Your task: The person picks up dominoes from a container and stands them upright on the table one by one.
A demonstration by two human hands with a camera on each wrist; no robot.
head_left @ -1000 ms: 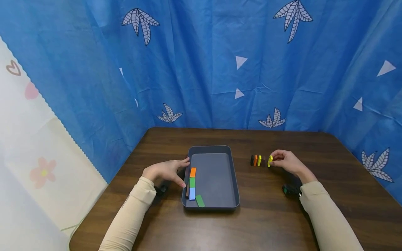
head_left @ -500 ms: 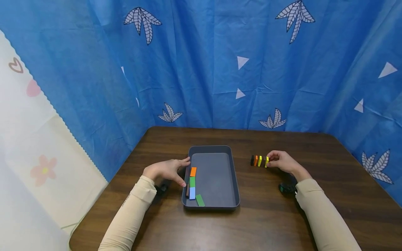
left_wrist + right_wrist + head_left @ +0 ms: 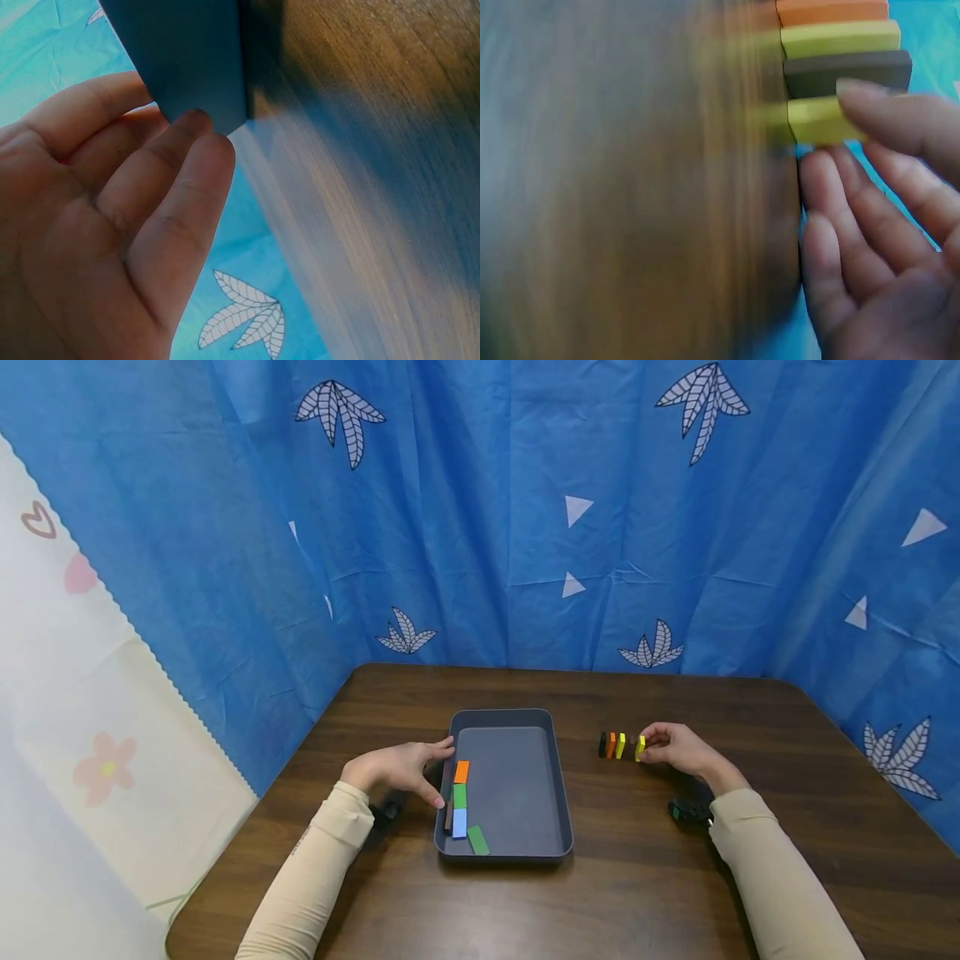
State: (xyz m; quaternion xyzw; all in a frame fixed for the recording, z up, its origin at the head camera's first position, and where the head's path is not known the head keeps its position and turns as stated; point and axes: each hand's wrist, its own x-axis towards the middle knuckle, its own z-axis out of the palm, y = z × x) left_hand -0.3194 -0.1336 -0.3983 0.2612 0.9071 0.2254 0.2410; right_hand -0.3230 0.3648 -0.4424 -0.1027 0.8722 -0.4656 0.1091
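My right hand (image 3: 678, 749) pinches a yellow domino block (image 3: 641, 748) between thumb and fingers. The block stands upright at the right end of a short row on the table. In the right wrist view a dark brown block (image 3: 847, 73) is beside it, then another yellow block (image 3: 840, 39) and an orange block (image 3: 832, 10). A black block (image 3: 602, 744) ends the row on the left. My left hand (image 3: 397, 770), fingers spread, rests against the left side of a grey tray (image 3: 561, 802). The left wrist view shows fingertips at the tray's outer wall (image 3: 195, 60).
Inside the tray, along its left wall, lie orange (image 3: 461, 772), green (image 3: 460, 796) and light blue (image 3: 459, 823) blocks beside dark brown ones (image 3: 448, 818). Another green block (image 3: 477, 840) lies slanted near the front. A blue curtain (image 3: 465, 527) hangs behind the table (image 3: 600, 893).
My right hand has brought the yellow block left toward the dark brown one, then shifted it slightly back right. My left hand and the tray have stayed in place.
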